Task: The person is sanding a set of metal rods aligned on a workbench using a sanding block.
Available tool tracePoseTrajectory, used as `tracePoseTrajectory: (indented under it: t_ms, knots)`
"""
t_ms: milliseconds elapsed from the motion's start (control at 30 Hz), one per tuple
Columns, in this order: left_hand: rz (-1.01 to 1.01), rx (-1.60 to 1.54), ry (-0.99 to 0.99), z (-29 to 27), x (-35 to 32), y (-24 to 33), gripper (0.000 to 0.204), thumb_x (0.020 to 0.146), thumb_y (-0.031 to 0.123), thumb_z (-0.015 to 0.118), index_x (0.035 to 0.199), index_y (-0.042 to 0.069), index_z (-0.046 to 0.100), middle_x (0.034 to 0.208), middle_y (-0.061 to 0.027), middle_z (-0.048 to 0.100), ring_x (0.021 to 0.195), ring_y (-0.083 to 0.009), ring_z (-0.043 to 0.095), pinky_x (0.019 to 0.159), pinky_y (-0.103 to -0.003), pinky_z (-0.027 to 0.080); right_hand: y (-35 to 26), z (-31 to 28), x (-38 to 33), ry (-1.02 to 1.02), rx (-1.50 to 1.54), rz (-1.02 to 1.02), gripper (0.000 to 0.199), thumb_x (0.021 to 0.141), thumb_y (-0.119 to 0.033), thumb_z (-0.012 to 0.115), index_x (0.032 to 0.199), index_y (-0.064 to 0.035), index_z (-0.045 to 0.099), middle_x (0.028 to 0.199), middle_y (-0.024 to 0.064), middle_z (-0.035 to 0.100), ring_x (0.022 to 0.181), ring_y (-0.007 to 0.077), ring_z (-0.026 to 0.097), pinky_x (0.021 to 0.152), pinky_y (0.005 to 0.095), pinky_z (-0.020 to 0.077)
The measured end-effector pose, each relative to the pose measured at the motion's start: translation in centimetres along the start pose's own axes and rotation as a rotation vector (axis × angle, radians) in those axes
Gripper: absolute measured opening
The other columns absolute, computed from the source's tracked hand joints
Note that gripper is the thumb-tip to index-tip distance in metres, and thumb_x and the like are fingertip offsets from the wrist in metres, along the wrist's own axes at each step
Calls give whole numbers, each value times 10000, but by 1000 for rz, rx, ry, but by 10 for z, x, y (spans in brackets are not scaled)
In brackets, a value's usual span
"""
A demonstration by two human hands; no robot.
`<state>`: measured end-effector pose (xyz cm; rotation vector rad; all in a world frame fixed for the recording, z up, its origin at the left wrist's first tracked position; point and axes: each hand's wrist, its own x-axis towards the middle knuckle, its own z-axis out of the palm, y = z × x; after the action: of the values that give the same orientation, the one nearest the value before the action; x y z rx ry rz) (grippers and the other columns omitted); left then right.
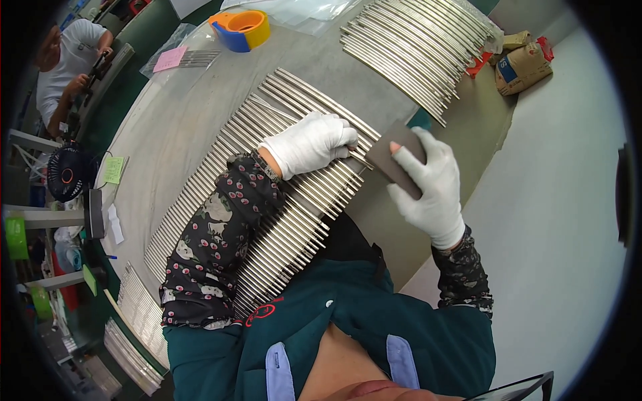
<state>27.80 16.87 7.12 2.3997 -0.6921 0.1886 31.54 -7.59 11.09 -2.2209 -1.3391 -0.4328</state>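
Grey bench [167, 127], edge bent by the wide lens. Across its right part, broad row of metal rods [294, 230], packed side by side; long axes from upper left to lower right, lower-right ends seemingly past the bench edge. Farther off, at upper right, second row of rods [408, 53], smaller, laid in much the same direction, well apart from both hands.

Right hand [431, 184], white-gloved, out beyond the rod ends. Grip closed on a dark grey-brown block [396, 167], one bare fingertip against its face. Left hand [309, 146], also gloved, on top of the row near the lower-right ends, fingers curled down. Grip there: pinching a rod or merely resting, cannot tell; fingertips partly hidden.

Relation judged decisive: block just right of the left fingertips, close beside the rod ends, long axis roughly along that of the rods. Contact between block and rod ends: cannot tell. Nearer to the rods: left hand.

Smallest item noted: thin askew rod [273, 108], slightly out of line with the row, up and left of the left hand.
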Motion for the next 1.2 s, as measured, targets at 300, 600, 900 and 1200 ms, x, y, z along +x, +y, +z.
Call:
tracePoseTrajectory:
  t_ms: [300, 600, 900, 1200]
  knots:
    - [-19, 32, -20, -3, 0, 4, 149, 761, 65, 681, 862, 51, 572, 797, -93, 593, 779, -290, 594, 695, -364, 495, 22, -3, -8, 32, -142, 97, 538, 600, -149, 746, 1126, -149, 633, 1247, 183, 500, 1013, 335, 509, 843, 418, 437]
    - [-13, 48, -19, -1, 0, 3, 149, 760, 68, 680, 861, 52, 571, 813, -86, 594, 794, -283, 597, 707, -364, 495, 18, 1, -20, 6, -109, 141, 554, 593, -149, 751, 1133, -152, 631, 1261, 180, 499, 1039, 333, 501, 886, 411, 427]
    - [-12, 47, -21, 0, 2, 4, 135, 773, 83, 672, 859, 55, 573, 805, -89, 594, 794, -283, 598, 707, -365, 493, 12, -3, -23, 17, -76, 131, 564, 588, -135, 749, 1139, -139, 630, 1265, 184, 496, 1048, 337, 501, 898, 412, 424]
    - [-64, 126, 49, -44, -22, 28, 150, 768, 64, 674, 873, 58, 567, 809, -89, 592, 781, -288, 594, 666, -378, 483, 9, -4, -23, 16, -19, 78, 572, 595, -92, 728, 1155, -117, 614, 1265, 196, 492, 1042, 352, 503, 905, 426, 427]
